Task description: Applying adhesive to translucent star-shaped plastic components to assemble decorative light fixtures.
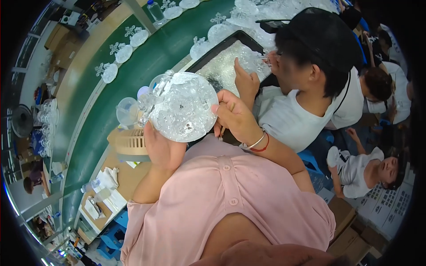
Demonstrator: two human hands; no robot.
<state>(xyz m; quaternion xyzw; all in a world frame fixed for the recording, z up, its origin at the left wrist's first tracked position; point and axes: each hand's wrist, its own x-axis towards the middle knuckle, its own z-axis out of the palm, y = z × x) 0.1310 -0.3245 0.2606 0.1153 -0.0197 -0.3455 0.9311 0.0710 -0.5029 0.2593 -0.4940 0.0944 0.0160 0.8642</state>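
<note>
Held up before my chest is a round, white-silver disc (184,108) with a glittery, crinkled surface. A clear, faceted ornament (155,93) sticks out at its left edge. My left hand (163,146) supports the disc from below and the left; its fingers are mostly hidden behind it. At the right rim, my right hand (237,117) has its thumb and bent fingers against the disc. A thin tan stick (222,132) shows among those fingers; what kind of tool it is I cannot make out.
Beyond my hands runs a green conveyor belt (84,133) carrying several similar discs (124,54) with clear crosses. A black tray (242,35) of glittering bits lies ahead right, beside a co-worker (295,111). Clear cups (128,111) and a beige slotted basket (131,142) stand left.
</note>
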